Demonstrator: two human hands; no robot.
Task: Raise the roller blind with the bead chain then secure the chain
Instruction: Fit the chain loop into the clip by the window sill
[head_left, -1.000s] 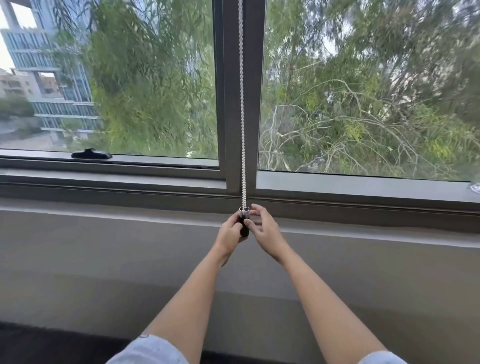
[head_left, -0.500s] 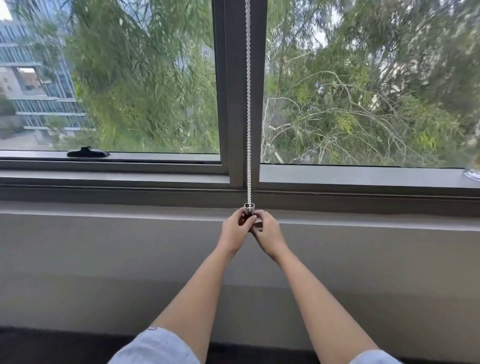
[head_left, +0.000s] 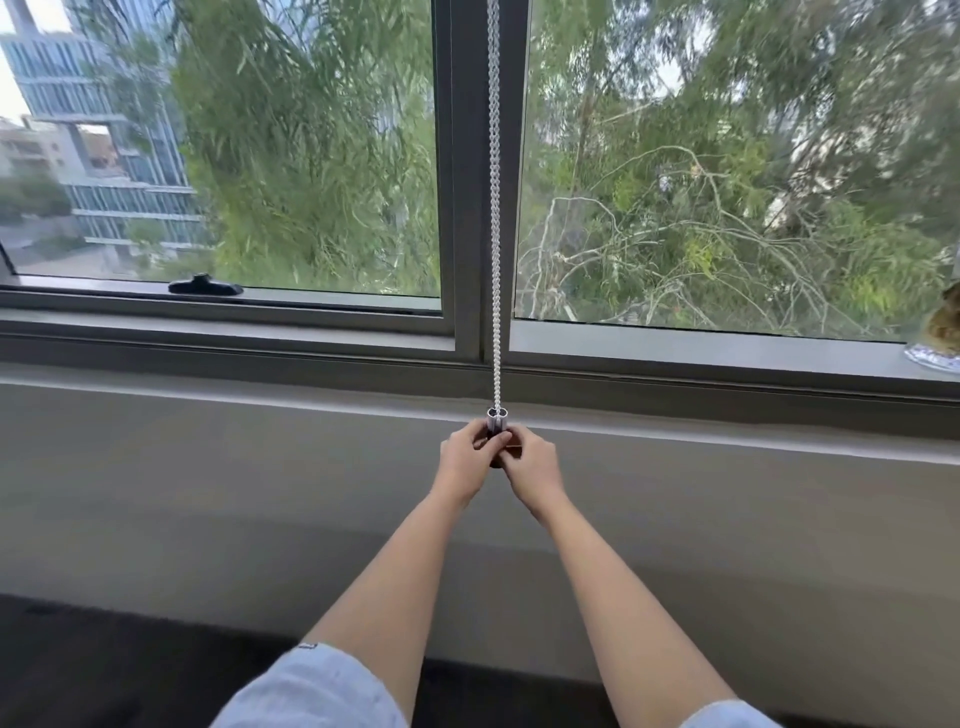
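Note:
A white bead chain (head_left: 494, 208) hangs taut down the grey centre post of the window. Its lower end runs into a small clear holder (head_left: 496, 417) on the wall just below the sill. My left hand (head_left: 464, 457) and my right hand (head_left: 531, 463) close around that holder from either side, fingertips touching it. A dark part below the holder shows between my hands; most of it is hidden. The roller blind itself is out of view above the frame, and both window panes are uncovered.
A black window handle (head_left: 205, 285) lies on the left frame. A patterned dish (head_left: 932, 356) with something brown sits on the sill at the far right. The grey wall (head_left: 208, 493) drops to a dark floor (head_left: 104, 670).
Both hands have closed in tighter on the chain holder; my right hand's fingers were spread a second ago and now wrap it. The view has shifted slightly.

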